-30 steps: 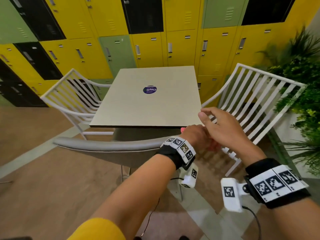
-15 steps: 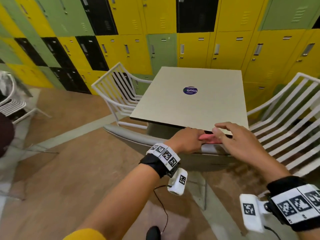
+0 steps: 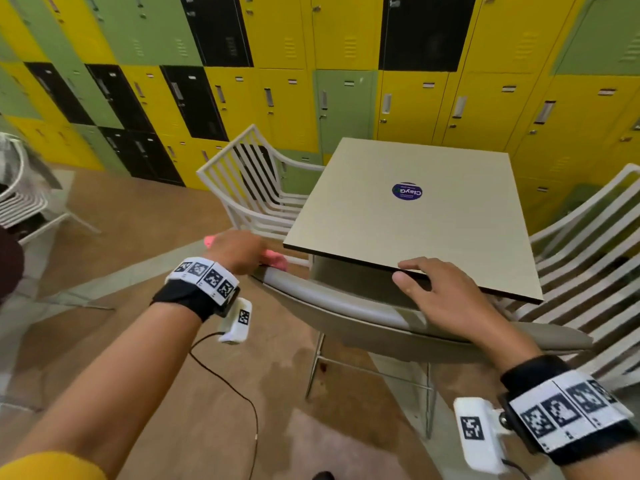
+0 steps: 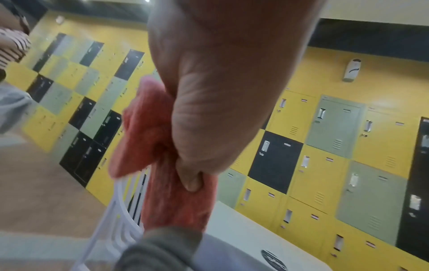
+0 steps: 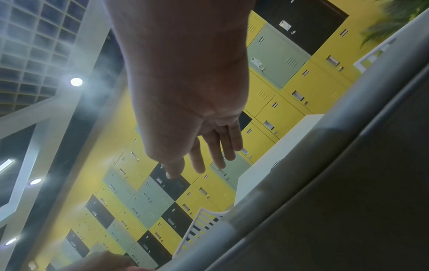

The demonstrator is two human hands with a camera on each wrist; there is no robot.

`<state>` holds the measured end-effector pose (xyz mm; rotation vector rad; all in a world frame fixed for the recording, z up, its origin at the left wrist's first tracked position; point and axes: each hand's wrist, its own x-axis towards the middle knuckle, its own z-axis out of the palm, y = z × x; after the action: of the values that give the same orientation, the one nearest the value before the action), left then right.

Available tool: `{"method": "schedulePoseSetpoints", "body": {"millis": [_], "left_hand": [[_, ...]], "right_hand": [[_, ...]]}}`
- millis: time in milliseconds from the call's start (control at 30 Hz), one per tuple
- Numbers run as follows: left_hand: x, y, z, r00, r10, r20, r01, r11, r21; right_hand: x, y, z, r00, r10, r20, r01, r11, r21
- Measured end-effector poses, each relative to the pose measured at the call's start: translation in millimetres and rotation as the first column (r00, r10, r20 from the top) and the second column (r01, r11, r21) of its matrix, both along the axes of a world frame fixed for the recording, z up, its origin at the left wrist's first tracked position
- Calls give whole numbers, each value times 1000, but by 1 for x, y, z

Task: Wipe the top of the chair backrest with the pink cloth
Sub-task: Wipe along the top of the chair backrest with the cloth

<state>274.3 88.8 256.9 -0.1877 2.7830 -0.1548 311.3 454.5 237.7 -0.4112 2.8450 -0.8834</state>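
A grey chair backrest (image 3: 346,303) curves across the head view in front of the table. At its left end my left hand (image 3: 239,251) grips the pink cloth (image 3: 277,262) against the top edge. The left wrist view shows the fingers curled round the bunched pink cloth (image 4: 167,192), which lies on the backrest (image 4: 162,249). My right hand (image 3: 440,292) hovers over the middle of the backrest with straight fingers and holds nothing. In the right wrist view its fingers (image 5: 216,152) point forward above the grey backrest (image 5: 325,174).
A beige square table (image 3: 408,230) with a blue sticker (image 3: 407,191) stands just behind the chair. White slatted chairs (image 3: 256,188) flank it left and right (image 3: 588,258). Yellow, green and black lockers (image 3: 311,81) fill the far wall. A cable (image 3: 225,379) hangs from my left wrist.
My left hand has slid the pink cloth leftward along the backrest, from near the right hand to the left end. The right hand has stayed over the backrest. My view has swung left.
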Motion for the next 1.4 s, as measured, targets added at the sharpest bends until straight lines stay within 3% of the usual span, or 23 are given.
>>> {"method": "schedulePoseSetpoints", "body": {"millis": [100,267,400,533,800,1000,1100,1167,1267,1400], "left_hand": [[-10,-23,3,994,70,-81,-71,997,-6],[-9,-7,-21,996,-9,89,-23,938,347],[0,39,-18,991,-107,75,78,944,319],[12,118,-20,972,-226,70,178,893,414],[28,306,-26,945,-308,109,145,694,706],[23,419,-29,893,-450,0,290,576,765],[12,452,-22,904,-423,-62,285,489,824],[1,464,-21,919,-371,-137,320,493,809],[-8,484,-24,895,-373,-243,432,594,679],[8,497,-36,805,-589,-77,538,669,513]], "right_hand": [[-6,-24,-2,1000,21,12,-21,1000,12],[-9,-43,1,999,15,28,-15,1000,10],[-6,-32,4,999,-27,28,28,1000,-13],[-2,-2,3,995,-97,21,98,995,-19],[6,97,3,974,-224,-22,223,974,-35],[25,197,8,921,-384,-63,374,918,-130],[38,239,8,883,-465,-59,450,876,-172],[46,259,5,867,-496,-42,478,853,-209],[60,281,-6,833,-553,3,533,801,-272],[69,291,-22,829,-559,8,543,801,-251]]}}
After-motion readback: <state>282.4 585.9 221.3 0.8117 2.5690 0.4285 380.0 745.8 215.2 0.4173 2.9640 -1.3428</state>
